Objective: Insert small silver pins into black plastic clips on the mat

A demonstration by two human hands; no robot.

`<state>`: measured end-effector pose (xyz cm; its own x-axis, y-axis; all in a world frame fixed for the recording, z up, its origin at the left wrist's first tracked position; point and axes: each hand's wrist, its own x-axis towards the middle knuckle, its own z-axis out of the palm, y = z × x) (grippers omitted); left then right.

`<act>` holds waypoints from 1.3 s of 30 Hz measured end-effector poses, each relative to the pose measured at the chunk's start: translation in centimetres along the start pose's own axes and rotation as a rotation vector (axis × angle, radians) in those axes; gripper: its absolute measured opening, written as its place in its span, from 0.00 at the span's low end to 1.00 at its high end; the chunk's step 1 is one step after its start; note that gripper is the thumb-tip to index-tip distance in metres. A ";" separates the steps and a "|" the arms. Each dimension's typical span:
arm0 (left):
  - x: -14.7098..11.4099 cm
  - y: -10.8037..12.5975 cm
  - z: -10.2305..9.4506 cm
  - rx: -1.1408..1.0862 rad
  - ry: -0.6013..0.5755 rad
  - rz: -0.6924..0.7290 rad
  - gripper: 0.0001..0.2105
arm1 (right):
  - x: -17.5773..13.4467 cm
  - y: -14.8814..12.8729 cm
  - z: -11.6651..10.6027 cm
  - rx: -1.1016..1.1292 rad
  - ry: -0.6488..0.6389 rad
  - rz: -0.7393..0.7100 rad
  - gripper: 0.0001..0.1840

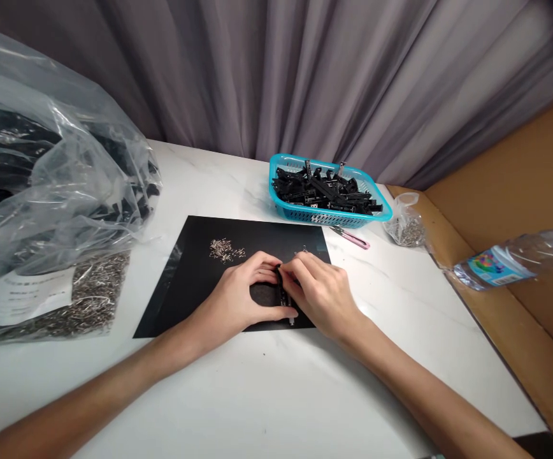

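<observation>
Over the black mat (pixel 176 299), my left hand (pixel 241 290) is closed on a narrow black plastic part (pixel 285 298), its thumb and fingers at opposite ends of it. A pale metallic tip (pixel 292 321) shows at the part's near end. My right hand (pixel 322 290) pinches at the far end of the same part; whether a small pin sits between its fingertips is hidden. On the mat beyond my left hand lies a heap of small metal pins (pixel 223 250). A few more pins (pixel 304 250) show just behind my right hand.
A blue basket (pixel 324 218) full of similar black parts stands behind the mat. Beside it lie a pink cutter (pixel 353 238) and a small bag of pins (pixel 405 229). Large plastic bags (pixel 61 166) fill the left side. A water bottle (pixel 501 264) lies at right by a cardboard wall (pixel 510 166).
</observation>
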<state>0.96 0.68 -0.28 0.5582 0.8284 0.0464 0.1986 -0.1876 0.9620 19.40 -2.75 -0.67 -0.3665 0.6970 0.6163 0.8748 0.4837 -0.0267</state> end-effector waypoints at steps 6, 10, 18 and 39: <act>0.0 0.2 0.0 0.002 -0.009 0.010 0.27 | -1.0 0.1 0.2 0.075 -0.029 0.023 0.14; 0.0 0.5 0.0 0.007 0.004 -0.008 0.27 | -1.4 0.1 0.5 0.192 -0.032 0.057 0.13; 0.0 0.1 0.0 0.014 -0.001 0.007 0.28 | -0.5 0.6 -0.6 0.379 -0.118 0.093 0.12; 0.2 -0.1 -0.2 0.098 -0.043 0.031 0.28 | 1.1 2.7 -0.2 1.383 -0.296 0.836 0.21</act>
<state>0.86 1.01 -0.33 0.5991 0.7983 0.0616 0.2578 -0.2652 0.9291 21.44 -0.74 0.09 -0.1520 0.9844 -0.0884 -0.0216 -0.0928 -0.9955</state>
